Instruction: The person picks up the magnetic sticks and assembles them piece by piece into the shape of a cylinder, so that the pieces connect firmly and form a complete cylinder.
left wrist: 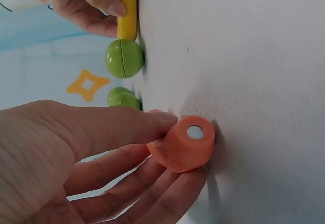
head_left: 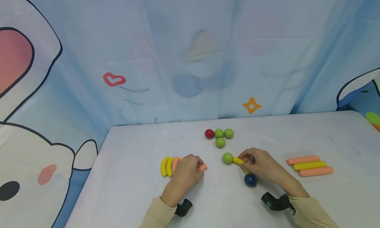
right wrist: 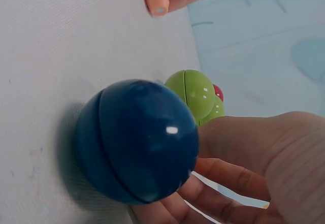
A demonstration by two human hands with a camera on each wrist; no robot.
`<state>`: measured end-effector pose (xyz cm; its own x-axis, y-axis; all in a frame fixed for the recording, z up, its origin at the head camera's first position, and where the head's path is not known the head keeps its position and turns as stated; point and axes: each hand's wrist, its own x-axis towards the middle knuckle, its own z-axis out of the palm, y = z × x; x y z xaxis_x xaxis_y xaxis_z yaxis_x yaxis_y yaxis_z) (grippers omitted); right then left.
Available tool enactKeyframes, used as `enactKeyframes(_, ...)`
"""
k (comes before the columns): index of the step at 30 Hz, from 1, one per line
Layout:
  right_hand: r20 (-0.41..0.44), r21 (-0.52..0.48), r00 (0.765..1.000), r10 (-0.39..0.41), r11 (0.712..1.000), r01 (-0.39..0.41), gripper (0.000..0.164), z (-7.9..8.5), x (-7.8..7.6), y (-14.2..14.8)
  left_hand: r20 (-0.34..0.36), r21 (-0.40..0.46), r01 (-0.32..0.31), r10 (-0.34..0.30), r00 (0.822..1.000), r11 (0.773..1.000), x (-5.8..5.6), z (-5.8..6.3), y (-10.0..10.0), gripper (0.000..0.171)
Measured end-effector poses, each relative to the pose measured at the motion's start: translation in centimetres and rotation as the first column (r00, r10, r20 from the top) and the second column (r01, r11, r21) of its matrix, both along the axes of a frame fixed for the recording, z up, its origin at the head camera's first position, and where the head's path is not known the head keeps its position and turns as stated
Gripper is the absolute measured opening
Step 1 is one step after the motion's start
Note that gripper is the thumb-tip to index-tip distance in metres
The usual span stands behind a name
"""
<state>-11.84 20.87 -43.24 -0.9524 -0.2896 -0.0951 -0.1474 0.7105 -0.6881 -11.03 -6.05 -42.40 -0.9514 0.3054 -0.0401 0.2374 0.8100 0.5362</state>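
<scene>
My left hand [head_left: 184, 172] pinches an orange curved rod [left wrist: 190, 150] between thumb and fingers. A pale round disc shows in the end of that rod. Beside this hand lie curved rods, two yellow [head_left: 164, 167] and at least one orange [head_left: 175, 164], partly hidden by it. My right hand [head_left: 262, 165] grips a yellow rod [head_left: 238, 161] from above. One end of the yellow rod meets a green ball [head_left: 228, 158], and at its other end sits a dark blue ball [right wrist: 137, 142]. The blue ball rests on the table close to my right fingers.
Farther back on the white table [head_left: 133, 148] a red ball [head_left: 209, 134] sits in a cluster with three green balls [head_left: 220, 142]. To the right lie two straight orange rods [head_left: 316, 172] with a yellow rod [head_left: 309, 165] between them. A printed blue curtain [head_left: 190, 99] hangs behind the table.
</scene>
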Motion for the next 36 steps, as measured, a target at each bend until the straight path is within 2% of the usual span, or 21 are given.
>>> enactKeyframes(8,0.03,-0.018,1.0,-0.001,1.0,0.001,0.022,-0.1,-0.1,-0.6,-0.065,0.004,0.019,-0.019,0.998,1.0,-0.3,-0.3,1.4,0.012)
enactKeyframes(22,0.039,-0.03,0.999,0.001,1.0,0.0,0.021,0.0,-0.1,-1.5,-0.043,0.029,0.046,-0.044,0.998,0.999,-0.8,-0.1,3.1,0.018)
enactKeyframes(31,0.034,-0.024,0.999,-0.006,1.0,0.007,0.022,0.0,0.1,-1.5,-0.111,-0.034,0.057,-0.06,0.992,0.998,-1.1,-0.2,3.2,0.017)
enactKeyframes(36,0.029,-0.018,1.0,0.007,1.0,-0.007,0.021,0.1,0.1,-1.5,-0.125,-0.055,0.063,-0.069,0.99,0.997,-1.1,-0.2,3.3,0.016)
